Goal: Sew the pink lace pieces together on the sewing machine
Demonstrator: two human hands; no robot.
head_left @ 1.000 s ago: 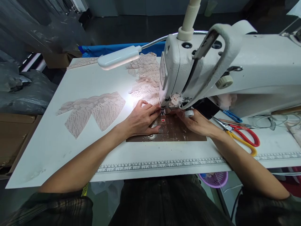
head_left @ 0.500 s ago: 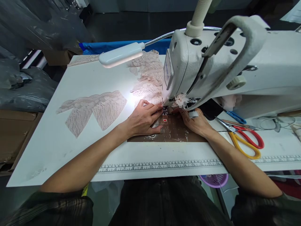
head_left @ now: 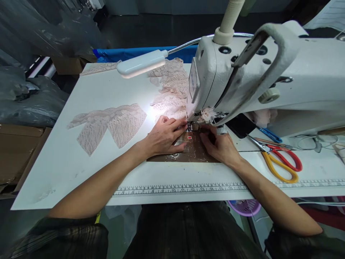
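Note:
My left hand lies palm down beside the presser foot of a white sewing machine. Its fingers are stretched out towards the foot, with the thumb apart on the brown plate. Just behind those fingers a bunched run of pale pink lace reaches back along the machine's left side. To the right of the foot, my right hand has its fingers bent and drawn together; whatever they grip is hidden. A small red-marked sticker shows on the plate between both hands.
Cut lace pieces lie flat at left on the white table. A lamp overhangs the lace. At right are a black phone-like slab, blue-handled snips and scissors with red and yellow handles. A printed ruler edges the front.
My right hand has shifted slightly left and towards me, its fingers coming out from under the machine head. My left hand stays almost in place. The view has moved slightly.

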